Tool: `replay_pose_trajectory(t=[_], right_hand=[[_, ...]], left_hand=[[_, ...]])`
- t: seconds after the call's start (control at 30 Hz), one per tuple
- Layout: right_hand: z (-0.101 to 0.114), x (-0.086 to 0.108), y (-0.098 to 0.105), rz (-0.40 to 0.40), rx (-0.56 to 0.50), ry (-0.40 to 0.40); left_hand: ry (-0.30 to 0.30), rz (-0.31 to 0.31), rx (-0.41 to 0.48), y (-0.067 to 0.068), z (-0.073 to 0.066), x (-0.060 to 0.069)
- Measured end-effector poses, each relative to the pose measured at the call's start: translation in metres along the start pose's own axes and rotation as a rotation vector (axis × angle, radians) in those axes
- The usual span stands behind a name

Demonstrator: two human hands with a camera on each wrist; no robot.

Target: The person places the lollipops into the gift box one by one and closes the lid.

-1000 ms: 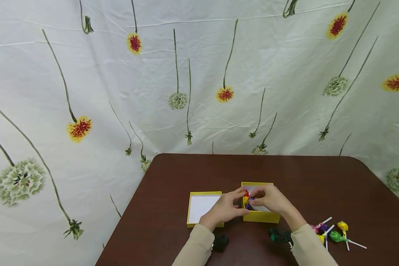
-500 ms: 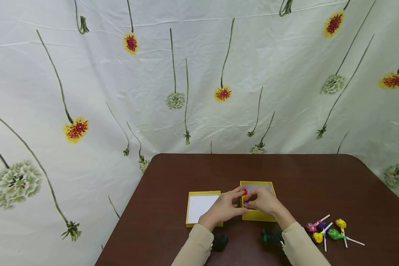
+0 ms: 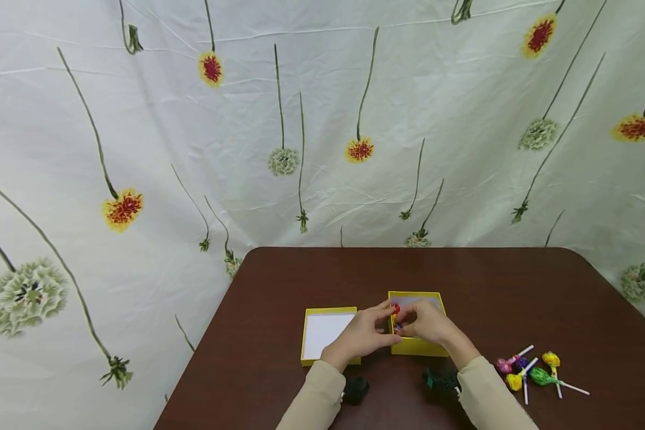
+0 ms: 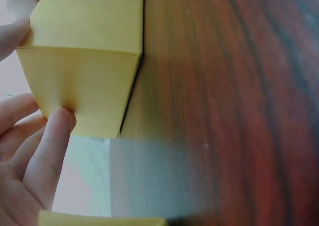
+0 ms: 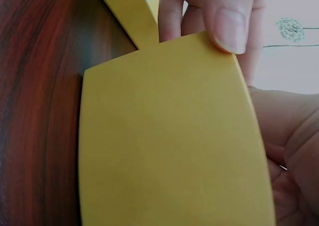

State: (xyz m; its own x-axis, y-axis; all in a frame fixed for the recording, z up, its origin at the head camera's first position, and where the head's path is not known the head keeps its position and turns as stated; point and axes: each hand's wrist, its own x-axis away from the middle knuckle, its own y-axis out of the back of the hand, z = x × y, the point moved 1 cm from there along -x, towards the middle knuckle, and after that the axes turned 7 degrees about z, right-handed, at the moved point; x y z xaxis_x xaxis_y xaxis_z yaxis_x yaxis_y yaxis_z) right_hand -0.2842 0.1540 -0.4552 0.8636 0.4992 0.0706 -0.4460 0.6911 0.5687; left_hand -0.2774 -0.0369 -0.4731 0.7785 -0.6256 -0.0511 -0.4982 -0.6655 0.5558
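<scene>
1. Floral cloth (image 3: pixel 322 197): pale backdrop printed with dandelions and red-and-yellow blooms.
2. Table (image 3: pixel 279 275): dark reddish-brown, rounded at its far corners.
3. Yellow box (image 3: pixel 419 347): open-topped, pale inside, standing upright on the table.
4. Box lid (image 3: pixel 325 334): yellow-rimmed with a white interior, hollow side up, just left of the box.
5. Left hand (image 3: pixel 361 335): partly spread, gripping the box, thumb at the near rim by the left corner, fingers along the left wall.
6. Right hand (image 3: pixel 429 325): reaching into the box, fingers bent, thumb and forefinger nearly closed in a pinch on a purple lollipop (image 3: pixel 399 328).
7. Red lollipop (image 3: pixel 396 309): inside the box, against its left side.
8. Loose lollipops: pink (image 3: pixel 503 365), purple, green (image 3: pixel 540 376) and two yellow, clustered on the table beside the right sleeve (image 3: pixel 491 391).
</scene>
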Motion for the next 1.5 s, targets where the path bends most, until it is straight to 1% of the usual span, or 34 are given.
replay_pose_trajectory(t=[0.1,0.17,0.3,0.43,0.5,0.57,0.67,0.77,0.87,1.1,1.23,1.33,1.5], right_hand=[[0.005,0.005,0.003,-0.003,-0.026,-0.026],[0.009,0.01,0.007,-0.021,-0.03,-0.038],[0.018,0.025,0.02,-0.096,0.036,-0.043],[0.025,0.045,0.038,-0.165,0.107,-0.048],[0.026,0.056,0.046,-0.188,0.122,-0.066],[0.023,0.068,0.053,-0.203,0.128,-0.102],[0.014,0.083,0.061,-0.209,0.132,-0.141],[0.001,0.094,0.066,-0.188,0.136,-0.156],[-0.012,0.102,0.07,-0.145,0.147,-0.165],[-0.041,0.12,0.086,0.031,0.089,-0.174],[-0.056,0.127,0.09,0.092,0.056,-0.194],[-0.064,0.131,0.091,0.117,0.027,-0.209],[-0.072,0.134,0.091,0.12,0.059,-0.205]], left_hand=[[0.001,-0.001,-0.008,-0.001,0.001,0.0],[0.009,-0.001,-0.006,-0.001,0.001,0.0],[0.027,-0.002,0.013,-0.002,0.0,0.0],[0.04,-0.002,0.019,-0.001,-0.001,0.0],[0.042,-0.002,0.017,-0.001,-0.001,-0.001],[0.041,0.001,0.016,-0.001,-0.002,-0.001],[0.039,0.007,0.016,-0.002,-0.002,-0.001],[0.043,0.006,0.011,-0.002,-0.002,-0.001],[0.052,0.002,0.004,-0.001,-0.002,-0.001],[0.053,-0.003,0.027,-0.001,-0.003,-0.001],[0.05,-0.002,0.03,-0.002,-0.003,-0.001],[0.051,0.001,0.032,-0.002,-0.003,-0.001],[0.058,-0.001,0.032,-0.002,-0.003,-0.001]])
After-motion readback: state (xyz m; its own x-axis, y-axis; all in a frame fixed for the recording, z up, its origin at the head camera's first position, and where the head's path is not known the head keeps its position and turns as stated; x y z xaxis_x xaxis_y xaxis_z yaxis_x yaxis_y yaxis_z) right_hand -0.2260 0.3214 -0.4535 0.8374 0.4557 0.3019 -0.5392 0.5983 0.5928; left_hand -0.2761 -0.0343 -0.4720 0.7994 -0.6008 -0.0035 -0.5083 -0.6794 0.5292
